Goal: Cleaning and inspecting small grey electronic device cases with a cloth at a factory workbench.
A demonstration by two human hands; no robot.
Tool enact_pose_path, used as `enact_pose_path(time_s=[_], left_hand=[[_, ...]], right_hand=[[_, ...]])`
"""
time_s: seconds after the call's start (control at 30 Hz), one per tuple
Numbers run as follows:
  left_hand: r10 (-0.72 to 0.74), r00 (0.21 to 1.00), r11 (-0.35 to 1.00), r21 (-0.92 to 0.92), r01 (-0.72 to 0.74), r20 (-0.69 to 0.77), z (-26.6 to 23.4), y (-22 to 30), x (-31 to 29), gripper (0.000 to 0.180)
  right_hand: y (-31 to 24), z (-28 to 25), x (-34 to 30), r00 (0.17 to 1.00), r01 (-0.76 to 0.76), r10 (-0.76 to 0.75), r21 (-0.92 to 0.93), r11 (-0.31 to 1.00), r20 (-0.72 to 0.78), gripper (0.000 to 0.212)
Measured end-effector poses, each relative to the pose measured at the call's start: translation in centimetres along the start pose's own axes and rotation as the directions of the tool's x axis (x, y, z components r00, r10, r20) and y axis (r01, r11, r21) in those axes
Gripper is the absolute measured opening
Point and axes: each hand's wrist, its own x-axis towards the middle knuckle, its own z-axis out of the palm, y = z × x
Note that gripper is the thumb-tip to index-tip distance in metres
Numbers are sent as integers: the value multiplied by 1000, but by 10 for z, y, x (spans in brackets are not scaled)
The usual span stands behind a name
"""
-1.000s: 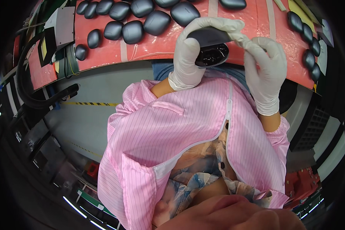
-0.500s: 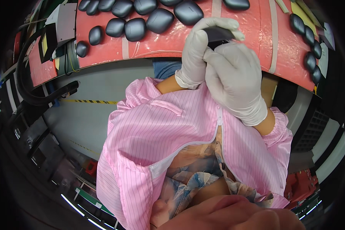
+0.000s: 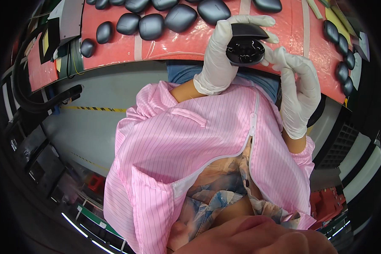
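Note:
My left hand (image 3: 220,57), in a white glove, holds a small dark earbud charging case (image 3: 245,51) above the table's front edge. The case's lid is raised, and its glossy black inside faces me. Thumb and fingers wrap the case from the left and over the top. Just right of it is my gloved right hand (image 3: 299,82), fingers curled with the tips pressed together. Whether a small thing sits between those tips is hidden. Several closed dark grey cases (image 3: 180,18) lie in rows beyond my hands.
A red padded mat (image 3: 173,46) covers the table, with pale tape strips (image 3: 305,42) across it. More dark cases (image 3: 342,70) line its right side. At the left stand a grey box-like device (image 3: 67,21) and a black flexible arm (image 3: 38,112).
My right hand has moved off the case, to the right and slightly down. The case, partly covered before, now shows its raised lid and black inside. My left hand still holds it.

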Motion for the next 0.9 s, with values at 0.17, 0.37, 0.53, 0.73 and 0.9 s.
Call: enact_pose_path(time_s=[0.17,0.37,0.53,0.73,0.9], left_hand=[[24,999,991,135,-19,-37,1,-4,-6,69],[-57,997,990,-131,50,-46,1,3,-5,62],[-43,997,999,4,43,-68,4,3,-6,56],[37,999,990,137,-32,-31,-1,-9,-7,57],[25,998,999,35,-27,58,-7,3,0,78]], right_hand=[[-19,3,22,905,424,-260,-670,609,335,31],[-7,-8,22,932,356,-249,-542,761,262,30],[-11,10,20,939,343,-273,-500,795,209,24],[-21,26,27,877,351,-199,-301,887,437,28],[-9,3,9,983,-38,39,-8,999,180,23]])
